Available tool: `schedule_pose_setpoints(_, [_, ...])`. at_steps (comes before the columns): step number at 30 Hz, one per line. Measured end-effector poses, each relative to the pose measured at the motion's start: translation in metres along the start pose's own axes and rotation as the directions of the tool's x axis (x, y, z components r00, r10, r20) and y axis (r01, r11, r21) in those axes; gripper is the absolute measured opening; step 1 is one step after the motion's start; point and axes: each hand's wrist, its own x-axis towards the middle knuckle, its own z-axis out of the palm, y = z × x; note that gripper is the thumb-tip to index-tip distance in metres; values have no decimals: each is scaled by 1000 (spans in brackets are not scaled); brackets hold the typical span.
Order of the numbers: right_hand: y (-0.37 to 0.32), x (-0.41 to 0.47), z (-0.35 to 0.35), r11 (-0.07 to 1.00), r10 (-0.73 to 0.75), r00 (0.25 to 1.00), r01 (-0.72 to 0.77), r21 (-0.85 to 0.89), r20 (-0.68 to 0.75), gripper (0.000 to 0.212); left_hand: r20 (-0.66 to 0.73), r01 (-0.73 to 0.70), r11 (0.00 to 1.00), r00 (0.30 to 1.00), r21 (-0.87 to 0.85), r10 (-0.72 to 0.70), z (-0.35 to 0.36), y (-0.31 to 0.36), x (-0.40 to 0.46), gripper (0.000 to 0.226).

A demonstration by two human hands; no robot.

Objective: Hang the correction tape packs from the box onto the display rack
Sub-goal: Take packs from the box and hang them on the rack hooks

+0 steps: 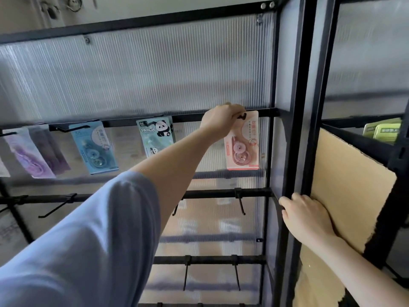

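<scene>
A pink pack [242, 142] hangs at the right end of the rack's [290, 129] upper bar, its top corner pinched in the left hand [221, 120].

The left hand's fingers curl round the pack's top at a black hook [242, 117]; the arm reaches up from a pale blue sleeve [84, 244]. Along the same bar to the left hang a panda pack [156, 135], a blue pack [95, 147] and a purple pack [28, 151]. Bare hooks stand on the lower bars. The right hand [306, 214] grips the rack's black upright, palm lying against a cardboard sheet [349, 187]. Green boxes [382, 130] sit beyond it.
</scene>
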Motion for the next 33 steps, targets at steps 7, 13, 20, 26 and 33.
schedule_pose_setpoints(7, [1,0,-1,1000,4,1000,-4,8,-3,24,-54,33,999,998,35,-31,2,5,-2,29])
schedule_pose_setpoints(13, [0,0,0,1000,-1,1000,1,20,-1,18,-64,68,994,996,85,-62,9,5,2,30])
schedule_pose_setpoints(20, [1,-2,0,1000,-16,1000,16,2,-13,20,-115,106,986,989,129,-92,10,-5,-17,39])
schedule_pose_setpoints(26, [-2,0,-1,999,-10,1000,10,50,-6,23,-70,93,986,994,135,-85,3,-20,-61,53])
schedule_pose_setpoints(33, [-26,0,0,997,-24,1000,23,72,16,22,79,68,973,993,222,-87,-11,-49,-124,56])
